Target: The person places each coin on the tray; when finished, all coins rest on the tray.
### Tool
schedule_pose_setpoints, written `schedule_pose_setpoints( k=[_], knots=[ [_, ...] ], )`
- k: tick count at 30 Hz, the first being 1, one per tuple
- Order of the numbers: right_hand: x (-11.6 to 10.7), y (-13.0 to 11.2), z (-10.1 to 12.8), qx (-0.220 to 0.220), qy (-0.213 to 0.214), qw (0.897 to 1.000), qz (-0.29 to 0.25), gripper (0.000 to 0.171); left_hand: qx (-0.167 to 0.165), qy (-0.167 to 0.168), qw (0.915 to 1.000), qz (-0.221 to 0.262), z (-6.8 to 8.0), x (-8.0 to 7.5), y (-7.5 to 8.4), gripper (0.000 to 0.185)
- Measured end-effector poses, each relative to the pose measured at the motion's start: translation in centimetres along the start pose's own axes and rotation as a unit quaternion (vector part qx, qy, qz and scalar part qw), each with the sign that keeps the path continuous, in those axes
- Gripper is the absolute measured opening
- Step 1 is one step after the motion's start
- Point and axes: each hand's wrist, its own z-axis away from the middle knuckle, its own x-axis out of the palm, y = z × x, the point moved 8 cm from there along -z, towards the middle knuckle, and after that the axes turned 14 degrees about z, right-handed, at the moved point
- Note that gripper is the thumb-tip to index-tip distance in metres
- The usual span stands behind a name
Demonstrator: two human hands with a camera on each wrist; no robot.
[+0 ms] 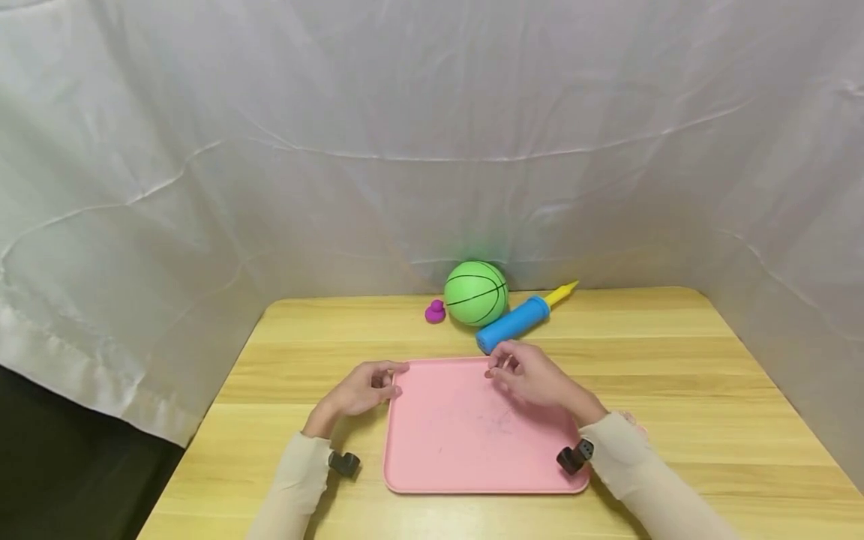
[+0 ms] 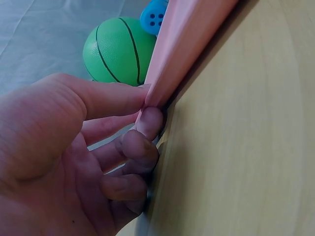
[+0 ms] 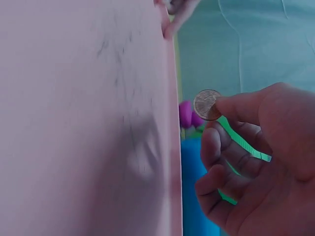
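A pink tray (image 1: 472,465) with dark scuff marks lies on the wooden table. My left hand (image 1: 362,388) is at its far left corner. In the left wrist view the thumb and a fingertip pinch the tray's rim (image 2: 189,42), while the other fingers curl below. Over the far part of the tray, my right hand (image 1: 533,375) holds a small round coin (image 3: 204,104) between thumb and finger. The right wrist view shows the coin's face, with part of it covered by the thumb.
Behind the tray stand a green ball (image 1: 475,292) with black lines, a small purple knobbed object (image 1: 435,311) and a blue hand pump (image 1: 514,324) with a yellow nozzle. A pale curtain (image 1: 432,150) hangs along the table's back and sides.
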Motion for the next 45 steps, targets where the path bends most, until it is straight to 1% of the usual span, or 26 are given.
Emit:
schedule_pose_setpoints(
  k=[3, 5, 8, 12, 15, 21, 26, 28, 30, 33, 38, 41, 45],
  knots=[
    [0.7, -0.9, -0.6, -0.017, -0.013, 1.000, 0.006, 0.004, 0.006, -0.002, 1.0000, 0.001, -0.1, 0.1, 0.0, 0.048],
    [1.3, -1.2, -0.9, -0.018, -0.026, 0.999, 0.001, 0.004, 0.008, -0.002, 1.0000, -0.001, -0.2, 0.1, 0.0, 0.048],
    [2.3, -1.4, -1.6, -0.008, -0.050, 0.999, -0.005, 0.006, 0.008, 0.001, 1.0000, -0.004, -0.2, 0.0, -0.2, 0.047],
    [3.6, -1.9, -2.6, 0.004, -0.069, 0.998, 0.001, 0.007, 0.010, 0.002, 0.9999, -0.003, -0.1, -0.1, -0.3, 0.047],
    [4.3, -2.4, -3.3, 0.012, -0.073, 0.997, 0.010, 0.010, 0.013, 0.000, 0.9999, 0.000, 0.0, -0.2, -0.2, 0.047],
    [5.6, -3.4, -4.9, 0.031, -0.085, 0.996, 0.013, 0.011, 0.002, 0.009, 1.0000, -0.004, 0.0, -0.3, -0.2, 0.048],
    [6.4, -3.9, -5.7, 0.039, -0.096, 0.994, 0.024, 0.012, 0.004, 0.000, 1.0000, 0.001, -0.2, 0.1, -0.1, 0.049],
    [6.7, -4.2, -6.1, 0.034, -0.097, 0.994, 0.028, 0.013, 0.005, -0.001, 1.0000, 0.000, -0.2, 0.1, -0.1, 0.049],
    [7.1, -4.5, -6.5, 0.029, -0.095, 0.995, 0.030, 0.013, 0.003, 0.005, 1.0000, -0.006, -0.1, -0.2, -0.1, 0.049],
    [7.3, -4.7, -6.9, 0.030, -0.086, 0.995, 0.036, 0.013, 0.006, 0.009, 0.9999, -0.011, -0.1, -0.3, 0.0, 0.049],
    [7.3, -4.8, -7.1, 0.022, -0.077, 0.996, 0.051, 0.005, 0.007, 0.006, 0.9999, -0.010, -0.2, -0.3, 0.1, 0.049],
    [6.8, -4.7, -6.8, 0.022, -0.064, 0.997, 0.047, 0.009, 0.001, 0.005, 1.0000, -0.004, -0.2, -0.2, 0.0, 0.049],
    [5.2, -4.8, -6.0, 0.031, -0.039, 0.998, 0.023, 0.015, -0.007, 0.007, 1.0000, -0.001, 0.0, -0.2, -0.2, 0.049]
  ],
)
